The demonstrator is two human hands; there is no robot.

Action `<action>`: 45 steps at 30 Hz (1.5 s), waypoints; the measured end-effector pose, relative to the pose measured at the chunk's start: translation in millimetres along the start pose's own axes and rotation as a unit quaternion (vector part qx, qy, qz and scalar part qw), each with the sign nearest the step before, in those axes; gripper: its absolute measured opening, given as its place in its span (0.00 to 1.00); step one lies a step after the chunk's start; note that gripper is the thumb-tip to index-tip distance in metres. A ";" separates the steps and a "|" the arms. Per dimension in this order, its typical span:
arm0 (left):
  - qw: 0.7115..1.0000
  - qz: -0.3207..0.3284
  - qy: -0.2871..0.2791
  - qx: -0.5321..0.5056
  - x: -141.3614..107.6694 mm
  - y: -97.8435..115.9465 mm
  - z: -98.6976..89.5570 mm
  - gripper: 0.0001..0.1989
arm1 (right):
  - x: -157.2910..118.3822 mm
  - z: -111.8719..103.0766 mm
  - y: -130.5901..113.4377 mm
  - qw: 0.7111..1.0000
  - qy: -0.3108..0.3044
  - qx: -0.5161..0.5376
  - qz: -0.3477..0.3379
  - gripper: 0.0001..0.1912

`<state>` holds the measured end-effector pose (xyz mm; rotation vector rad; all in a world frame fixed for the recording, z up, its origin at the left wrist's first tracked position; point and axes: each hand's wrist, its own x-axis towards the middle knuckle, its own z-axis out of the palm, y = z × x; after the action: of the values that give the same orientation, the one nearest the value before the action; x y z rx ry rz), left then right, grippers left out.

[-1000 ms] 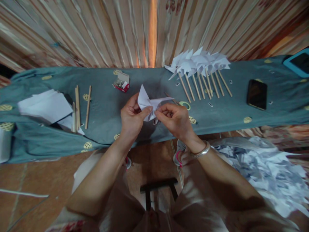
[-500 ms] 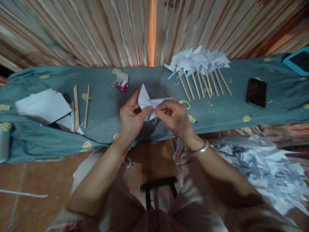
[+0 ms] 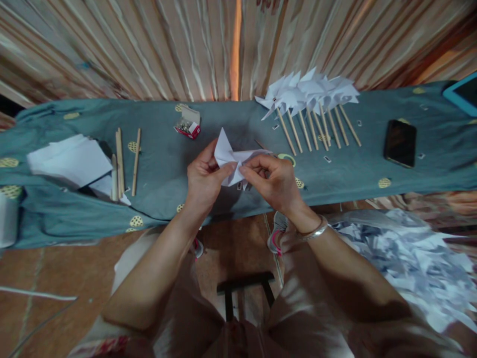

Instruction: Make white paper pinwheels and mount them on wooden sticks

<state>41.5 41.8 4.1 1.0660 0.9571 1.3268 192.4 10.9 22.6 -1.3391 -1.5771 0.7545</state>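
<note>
A white paper pinwheel (image 3: 225, 152) with pointed blades is held over the middle of the table. My left hand (image 3: 204, 174) grips it from the left, thumb pressed near its centre. From the right, my right hand (image 3: 274, 179) pinches the paper close to the centre; whether a pin is between the fingertips I cannot tell. Just behind my right hand lies the green handle of a pair of scissors (image 3: 286, 159), mostly hidden. A small open red-and-white box (image 3: 189, 124) of metal pins stands beyond my left hand.
Several finished pinwheels (image 3: 309, 94) on wooden sticks lie in a row at the back right. A phone (image 3: 400, 143) and a blue-edged device (image 3: 462, 94) are further right. Paper sheets (image 3: 70, 161) and loose sticks (image 3: 136, 161) lie left. A bag of paper scraps (image 3: 410, 258) stands below right.
My fingers have shifted slightly at the pinwheel's centre, and both hands still hold it. The whole view has moved a little; the other things lie as before.
</note>
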 end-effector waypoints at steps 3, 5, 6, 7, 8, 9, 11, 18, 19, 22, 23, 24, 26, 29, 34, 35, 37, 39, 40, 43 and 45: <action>1.000 0.000 -0.007 0.007 -0.5 0.5 0.1 0.25 | 0.1 0.1 1.9 1.000 -0.003 -0.002 0.006 0.10; 1.000 -0.002 -0.013 0.012 -0.9 0.9 0.3 0.24 | 0.3 -0.1 2.5 1.000 -0.003 -0.005 0.009 0.10; 1.000 -0.002 -0.014 0.014 -1.2 1.2 0.5 0.24 | 0.4 -0.2 2.5 1.000 -0.002 -0.005 0.011 0.10; 1.000 -0.002 -0.015 0.014 -1.6 1.5 0.8 0.24 | 0.6 -0.4 2.4 1.000 -0.003 -0.004 0.014 0.10; 1.000 -0.003 -0.016 0.014 -2.1 1.9 1.1 0.24 | 0.8 -0.6 2.4 1.000 -0.003 -0.003 0.017 0.10; 1.000 -0.003 -0.017 0.012 -2.5 2.3 1.4 0.24 | 1.0 -0.7 2.3 1.000 -0.003 -0.001 0.019 0.09; 1.000 -0.004 -0.020 0.009 -3.4 3.2 1.6 0.24 | 1.4 -0.9 2.6 1.000 -0.002 0.002 0.022 0.09; 0.999 -0.015 -0.026 0.015 -3.7 3.9 -1.3 0.26 | 3.8 -3.6 3.7 0.999 -0.018 0.008 0.046 0.08; 0.999 -0.015 -0.028 0.016 -3.6 3.8 -2.0 0.26 | 4.1 -4.1 3.6 0.998 -0.020 0.011 0.051 0.08; 0.999 -0.011 -0.037 0.022 -3.4 3.0 -3.5 0.27 | 4.6 -4.8 3.3 0.998 -0.021 0.018 0.065 0.07; 0.999 -0.010 -0.040 0.024 -3.4 2.8 -3.9 0.27 | 4.7 -4.8 3.3 0.997 -0.021 0.019 0.069 0.07; 0.999 -0.009 -0.041 0.025 -3.5 2.7 -4.1 0.27 | 4.7 -4.7 3.3 0.997 -0.021 0.019 0.072 0.07; 0.999 -0.008 -0.045 0.023 -3.7 2.7 -4.1 0.26 | 4.7 -4.6 3.3 0.996 -0.023 0.022 0.078 0.06; 0.999 -0.005 -0.049 0.017 -4.4 3.7 -3.2 0.25 | 4.6 -4.6 3.2 0.996 -0.024 0.028 0.082 0.06; 0.999 -0.012 -0.041 0.027 -5.3 4.9 -1.8 0.24 | 4.2 -5.0 3.8 0.996 -0.025 0.024 0.080 0.07; 0.999 -0.011 -0.038 0.030 -5.3 4.5 -1.7 0.24 | 4.1 -5.1 4.0 0.996 -0.026 0.023 0.077 0.07; 0.999 -0.006 -0.033 0.031 -5.2 2.9 -1.5 0.24 | 3.8 -5.3 4.4 0.997 -0.026 0.017 0.069 0.07; 0.999 0.001 -0.027 0.025 -5.1 0.9 -0.8 0.24 | 3.3 -5.1 4.7 0.998 -0.026 0.008 0.059 0.08; 0.999 0.002 -0.026 0.019 -5.0 -0.1 -0.4 0.23 | 3.0 -4.7 4.7 0.998 -0.024 0.004 0.054 0.08; 1.000 -0.009 -0.024 -0.003 -4.6 -2.7 0.9 0.20 | 2.4 -2.5 4.6 0.999 -0.017 0.001 0.034 0.09; 1.000 -0.017 -0.021 -0.015 -3.2 -4.1 0.9 0.18 | 3.0 -2.1 4.9 1.000 -0.013 0.011 0.023 0.10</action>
<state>43.3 38.7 0.2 1.0461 0.9168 1.2815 196.3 14.7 19.8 -1.3600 -1.5585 0.8181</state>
